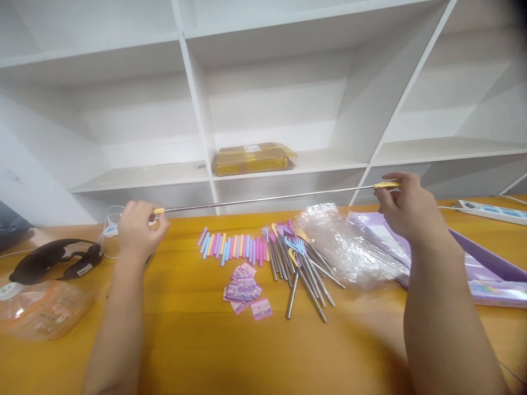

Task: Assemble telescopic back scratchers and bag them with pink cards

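Observation:
A telescopic back scratcher (267, 198) is stretched out to a long thin metal rod across the view, above the table. My left hand (140, 222) is closed around its yellow handle end. At the other end, my right hand (405, 206) pinches the yellow claw head. Below the rod lies a pile of back scratchers (298, 255) with short metal tubes and purple, blue and yellow heads. Beside them, a row of pastel handle sleeves (234, 247) is laid out. Small pink printed cards (245, 285) are heaped in front of the row.
Crumpled clear plastic bags (349, 252) lie right of the pile, beside a purple box (489, 263). A plastic jug (45, 310) and a black strap-like object (57, 260) are at left. A taped parcel (253, 159) sits on the white shelf (321, 160). A power strip (494, 211) is at far right.

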### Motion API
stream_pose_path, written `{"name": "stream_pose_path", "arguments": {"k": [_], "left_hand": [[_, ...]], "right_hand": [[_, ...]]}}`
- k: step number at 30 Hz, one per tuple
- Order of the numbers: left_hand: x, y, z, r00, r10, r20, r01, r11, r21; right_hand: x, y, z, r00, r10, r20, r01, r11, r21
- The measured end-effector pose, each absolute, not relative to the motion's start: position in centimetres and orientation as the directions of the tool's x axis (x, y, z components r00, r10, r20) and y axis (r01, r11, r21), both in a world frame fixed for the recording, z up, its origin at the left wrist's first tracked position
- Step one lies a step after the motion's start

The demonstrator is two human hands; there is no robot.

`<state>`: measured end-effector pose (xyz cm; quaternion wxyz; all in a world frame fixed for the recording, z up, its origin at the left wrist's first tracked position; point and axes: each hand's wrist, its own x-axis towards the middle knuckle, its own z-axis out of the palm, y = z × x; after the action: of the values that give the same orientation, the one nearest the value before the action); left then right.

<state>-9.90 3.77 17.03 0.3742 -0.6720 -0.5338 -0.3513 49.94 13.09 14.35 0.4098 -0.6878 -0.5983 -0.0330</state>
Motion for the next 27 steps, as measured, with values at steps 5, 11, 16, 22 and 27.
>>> {"name": "stream_pose_path", "arguments": {"k": [5, 11, 16, 22, 27], "left_hand": [[-10.5, 3.9, 16.8, 0.188, 0.473, 0.861, 0.979, -0.162, -0.124], [-11.0, 4.0, 16.8, 0.199, 0.515, 0.834, 0.977, -0.174, -0.126], [-11.3, 4.0, 17.0, 0.237, 0.549, 0.802, 0.968, -0.204, -0.147], [-11.6, 3.8, 17.6, 0.277, 0.615, 0.738, 0.957, -0.245, -0.155], [-11.5, 3.6, 17.6, 0.271, 0.612, 0.743, 0.957, -0.251, -0.143]], "right_hand": [[49.5, 12.9, 14.5, 0.273, 0.812, 0.516, 0.843, 0.056, -0.535], [49.4, 12.5, 14.6, 0.236, 0.804, 0.546, 0.840, 0.114, -0.531], [49.6, 12.7, 14.4, 0.212, 0.781, 0.588, 0.858, 0.139, -0.495], [49.0, 12.6, 14.5, 0.159, 0.752, 0.640, 0.901, 0.154, -0.405], [48.5, 12.8, 14.2, 0.177, 0.745, 0.644, 0.911, 0.123, -0.393]]}}
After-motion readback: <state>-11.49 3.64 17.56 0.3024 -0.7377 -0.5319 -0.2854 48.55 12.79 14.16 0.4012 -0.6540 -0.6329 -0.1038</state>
